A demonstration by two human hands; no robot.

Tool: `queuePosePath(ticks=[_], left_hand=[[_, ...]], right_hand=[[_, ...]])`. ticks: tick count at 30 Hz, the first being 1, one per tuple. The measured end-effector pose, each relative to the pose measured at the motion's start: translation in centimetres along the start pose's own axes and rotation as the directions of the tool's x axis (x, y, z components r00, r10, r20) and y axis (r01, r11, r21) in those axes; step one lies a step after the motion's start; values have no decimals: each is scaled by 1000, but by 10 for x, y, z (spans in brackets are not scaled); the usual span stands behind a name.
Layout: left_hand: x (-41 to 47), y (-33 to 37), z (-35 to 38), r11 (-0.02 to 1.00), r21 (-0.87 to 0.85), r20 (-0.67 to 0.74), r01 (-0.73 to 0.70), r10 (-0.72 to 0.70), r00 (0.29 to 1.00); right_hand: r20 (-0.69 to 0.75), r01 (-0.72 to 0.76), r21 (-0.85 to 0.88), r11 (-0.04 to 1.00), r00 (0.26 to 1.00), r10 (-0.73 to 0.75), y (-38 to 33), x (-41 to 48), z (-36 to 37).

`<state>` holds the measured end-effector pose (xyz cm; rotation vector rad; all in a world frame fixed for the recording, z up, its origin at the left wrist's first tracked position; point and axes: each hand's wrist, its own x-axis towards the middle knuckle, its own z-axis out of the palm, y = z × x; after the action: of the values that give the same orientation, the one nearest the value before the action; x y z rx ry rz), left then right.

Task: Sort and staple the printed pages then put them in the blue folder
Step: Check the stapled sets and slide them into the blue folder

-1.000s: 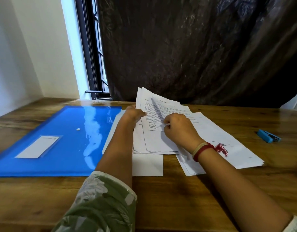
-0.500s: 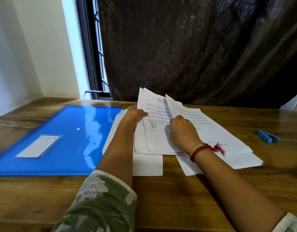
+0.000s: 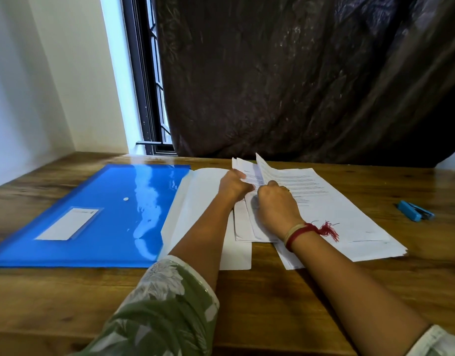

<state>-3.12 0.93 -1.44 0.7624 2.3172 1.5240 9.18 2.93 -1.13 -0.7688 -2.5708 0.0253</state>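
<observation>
The top sheet (image 3: 262,169), which a second ago lay over the middle of the small stack (image 3: 241,227), now stands nearly on edge and swings right, toward the spread pile (image 3: 344,217) of printed pages on the right of the table (image 3: 272,291). The right hand (image 3: 277,205) carries it across, fingers curled round its near edge. The left hand (image 3: 234,185) has kept its place, fingers gripping the stack's far left corner.

So sorting is still going on, I judge: one more page passes to the right pile, and several remain under the left hand. The blue stapler (image 3: 415,214) lies well apart at the far right, untouched, so no stapling has begun.

The blue folder (image 3: 98,222) lies flat and closed at the left, just beside blank white sheets (image 3: 195,201) under the left forearm. Its front pocket holds a white label card (image 3: 69,223). Glare hides the inside, but no pages show in it.
</observation>
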Motion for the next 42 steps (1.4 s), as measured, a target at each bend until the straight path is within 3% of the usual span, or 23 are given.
queuePosePath(ticks=[4, 6, 10, 14, 17, 19, 21, 23, 25, 26, 27, 29, 31, 36, 42], left_hand=[[-2, 3, 10, 994, 58, 88, -90, 85, 993], [-2, 7, 12, 998, -3, 127, -63, 63, 990], [19, -1, 20, 961, -237, 225, 139, -85, 971], [3, 17, 11, 972, -224, 199, 74, -28, 980], [3, 17, 8, 975, -187, 148, 123, -96, 984], [1, 18, 3, 958, -247, 146, 149, -115, 983], [0, 19, -4, 923, -342, 153, 175, -129, 980], [0, 22, -11, 895, -408, 179, 178, -113, 977], [-1, 24, -19, 880, -445, 196, 164, -83, 977], [-1, 25, -25, 872, -463, 201, 159, -71, 977], [1, 25, -30, 863, -480, 201, 156, -65, 978], [2, 27, -46, 881, -450, 172, 146, -75, 982], [5, 25, -64, 922, -369, 124, 118, -76, 989], [12, -1, -104, 975, -221, 151, -5, 39, 988], [8, -29, -111, 922, -386, 220, 13, 79, 972]], right_hand=[[-36, -8, -23, 1000, 999, 7, 1, 2, 3], [-53, 1, -25, 1000, 999, -2, 2, 3, 4], [-111, 39, -2, 999, 993, -39, 3, 4, 10], [-101, 53, 28, 998, 994, -50, -3, 5, 16], [-44, 0, 222, 975, 999, 10, 12, 11, -10], [-135, -96, 329, 939, 980, 148, 34, 16, -32], [-214, -222, 382, 897, 923, 319, 64, 20, -43], [-131, -341, 497, 798, 880, 457, 90, 20, -43], [58, -338, 771, 539, 881, 469, 103, 16, -43], [137, -312, 867, 389, 899, 416, 106, 15, -42], [206, -315, 900, 302, 916, 344, 108, 14, -42], [336, -384, 885, 263, 918, 210, 106, 14, -45], [411, -446, 862, 240, 893, 185, 105, 17, -41], [424, -439, 895, 79, 892, 157, 80, 19, -16], [359, -380, 911, 158, 922, 149, 66, 19, -6]])
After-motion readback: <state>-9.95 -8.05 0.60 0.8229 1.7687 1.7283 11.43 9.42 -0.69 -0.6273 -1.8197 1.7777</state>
